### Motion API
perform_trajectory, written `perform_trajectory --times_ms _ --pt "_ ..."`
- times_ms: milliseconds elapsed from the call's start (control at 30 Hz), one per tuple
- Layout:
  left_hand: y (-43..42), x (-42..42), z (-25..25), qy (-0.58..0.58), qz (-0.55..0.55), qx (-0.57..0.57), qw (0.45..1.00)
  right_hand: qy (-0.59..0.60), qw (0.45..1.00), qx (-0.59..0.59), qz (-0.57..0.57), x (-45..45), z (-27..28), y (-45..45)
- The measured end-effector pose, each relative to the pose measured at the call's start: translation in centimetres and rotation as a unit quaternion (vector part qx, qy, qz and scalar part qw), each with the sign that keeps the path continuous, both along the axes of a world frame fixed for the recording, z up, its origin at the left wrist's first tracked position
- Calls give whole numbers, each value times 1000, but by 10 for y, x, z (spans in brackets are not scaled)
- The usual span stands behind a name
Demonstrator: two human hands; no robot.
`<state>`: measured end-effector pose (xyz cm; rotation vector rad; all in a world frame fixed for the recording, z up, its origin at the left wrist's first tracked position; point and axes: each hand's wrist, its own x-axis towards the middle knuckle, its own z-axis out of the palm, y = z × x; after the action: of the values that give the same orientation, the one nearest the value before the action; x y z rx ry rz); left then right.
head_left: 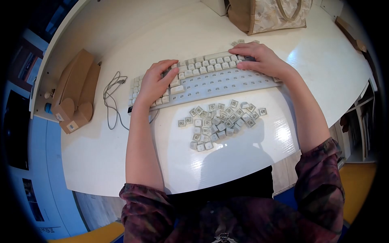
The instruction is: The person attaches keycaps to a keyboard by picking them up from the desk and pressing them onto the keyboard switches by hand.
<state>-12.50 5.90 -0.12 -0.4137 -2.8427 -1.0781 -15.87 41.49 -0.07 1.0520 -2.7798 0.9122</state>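
A pale keyboard (219, 84) lies slightly tilted across the white desk. Its two upper rows still carry keycaps, while much of the lower part shows bare switch sockets. My left hand (157, 81) rests over the keyboard's left part, thumb and fingers apart around its key blocks. At the right end, my right hand (261, 60) lies on the upper rows, its fingers along the back edge and its thumb apart on the keys. Loose keycaps (216, 119), some upside down, are spread in front of the keyboard. A few more keycaps (242, 41) sit behind it.
On the left of the desk (105, 162) stands a brown cardboard box (77, 87). A grey cable (107, 97) lies coiled between box and keyboard. At the back is a patterned bag (271, 18). A shelf unit (360, 125) is at the right.
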Motion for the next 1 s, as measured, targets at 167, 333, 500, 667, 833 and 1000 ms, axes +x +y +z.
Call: perform_trajectory --times_ms 167,333,500,667,833,1000 --pt "3 3 3 -3 10 -1 1000 92 995 50 -5 4 -5 -1" --pt "3 4 2 17 18 3 1000 127 991 48 -17 0 -7 -7" --pt "4 5 2 15 24 -4 1000 98 994 35 -39 1 -1 -10" --pt "2 5 0 31 11 -1 999 213 977 -1 -22 14 5 -9" --pt "4 7 5 15 19 -7 1000 245 968 -47 -16 14 6 -11" --pt "2 4 2 25 9 -11 1000 -26 987 -155 17 34 25 -28"
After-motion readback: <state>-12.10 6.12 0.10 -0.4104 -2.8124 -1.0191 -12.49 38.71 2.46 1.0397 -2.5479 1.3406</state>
